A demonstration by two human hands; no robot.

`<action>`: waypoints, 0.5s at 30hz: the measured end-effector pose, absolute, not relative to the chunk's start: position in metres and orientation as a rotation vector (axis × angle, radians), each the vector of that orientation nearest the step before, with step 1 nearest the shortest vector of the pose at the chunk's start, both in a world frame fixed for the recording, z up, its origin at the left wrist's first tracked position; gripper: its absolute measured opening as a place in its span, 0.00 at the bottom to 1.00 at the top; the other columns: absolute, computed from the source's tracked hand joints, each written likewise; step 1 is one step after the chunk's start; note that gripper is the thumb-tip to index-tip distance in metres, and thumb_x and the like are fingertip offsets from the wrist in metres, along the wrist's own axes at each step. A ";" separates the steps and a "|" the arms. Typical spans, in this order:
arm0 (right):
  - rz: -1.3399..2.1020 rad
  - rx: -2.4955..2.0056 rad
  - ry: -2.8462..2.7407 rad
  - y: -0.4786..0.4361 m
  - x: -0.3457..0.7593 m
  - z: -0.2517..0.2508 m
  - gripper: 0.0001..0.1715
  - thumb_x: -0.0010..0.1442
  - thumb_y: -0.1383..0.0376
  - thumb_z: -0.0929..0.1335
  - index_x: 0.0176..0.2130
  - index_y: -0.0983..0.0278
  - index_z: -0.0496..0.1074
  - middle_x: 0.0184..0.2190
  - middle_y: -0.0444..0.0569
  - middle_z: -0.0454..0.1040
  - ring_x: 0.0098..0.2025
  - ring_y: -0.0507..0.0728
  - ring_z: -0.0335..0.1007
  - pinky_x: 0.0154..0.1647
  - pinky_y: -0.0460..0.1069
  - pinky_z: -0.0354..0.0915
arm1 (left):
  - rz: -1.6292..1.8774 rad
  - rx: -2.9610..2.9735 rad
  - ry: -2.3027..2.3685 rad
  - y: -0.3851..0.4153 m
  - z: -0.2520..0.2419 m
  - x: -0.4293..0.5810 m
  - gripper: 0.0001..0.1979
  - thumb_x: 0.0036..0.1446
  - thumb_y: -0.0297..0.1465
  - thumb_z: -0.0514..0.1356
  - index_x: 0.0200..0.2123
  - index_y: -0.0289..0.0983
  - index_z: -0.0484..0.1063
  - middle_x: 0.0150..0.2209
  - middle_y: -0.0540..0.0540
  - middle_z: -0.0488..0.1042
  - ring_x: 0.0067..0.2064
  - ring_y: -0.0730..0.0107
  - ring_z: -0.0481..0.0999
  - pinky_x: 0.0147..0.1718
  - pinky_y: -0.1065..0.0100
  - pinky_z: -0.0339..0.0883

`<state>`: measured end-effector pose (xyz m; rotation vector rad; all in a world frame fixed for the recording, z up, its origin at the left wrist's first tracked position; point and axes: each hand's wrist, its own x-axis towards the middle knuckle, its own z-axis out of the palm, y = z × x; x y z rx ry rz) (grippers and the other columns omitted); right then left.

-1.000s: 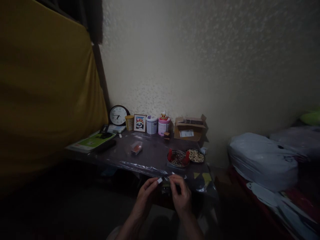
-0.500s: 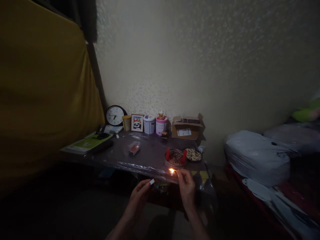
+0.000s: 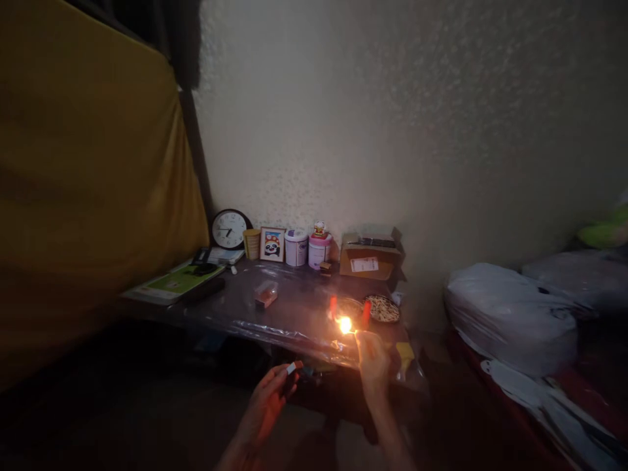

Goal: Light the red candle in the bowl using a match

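Observation:
My right hand [image 3: 373, 363] is closed in a pinch on a burning match [image 3: 352, 332], held over the near edge of the table. Its bright flame covers part of the round dish behind it. Two red candles stand at that dish [image 3: 350, 303], one left candle [image 3: 333, 306] and one right candle [image 3: 366, 313]. Lower and to the left, my left hand [image 3: 265, 398] grips a small matchbox [image 3: 293, 368] between thumb and fingers, with its white end and a reddish side showing. Beside the candles is a dark round dish [image 3: 395, 314] filled with pale sticks.
A plastic cover lies over the table [image 3: 235, 301]. A small clear-wrapped pack [image 3: 266, 296] rests on it. Along the wall stand a clock [image 3: 229, 229], a framed panda picture [image 3: 272, 245], two tubs and a cardboard box [image 3: 387, 265]. White bags [image 3: 510, 317] lie at the right.
The match flame has grown much larger and brighter, lighting the dish and my hands. My right hand has shifted slightly right; my left hand has dropped a little, and more of the matchbox shows.

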<state>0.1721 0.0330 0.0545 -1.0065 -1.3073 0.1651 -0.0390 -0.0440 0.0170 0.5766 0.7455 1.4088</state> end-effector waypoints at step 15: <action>0.193 -0.965 -1.337 0.046 0.165 0.071 0.11 0.56 0.60 0.65 0.27 0.64 0.70 0.27 0.47 0.70 0.31 0.55 0.66 0.34 0.50 0.63 | 1.417 0.511 0.788 -0.038 0.006 -0.043 0.12 0.43 0.37 0.65 0.32 0.39 0.75 0.35 0.45 0.78 0.42 0.63 0.74 0.44 0.64 0.61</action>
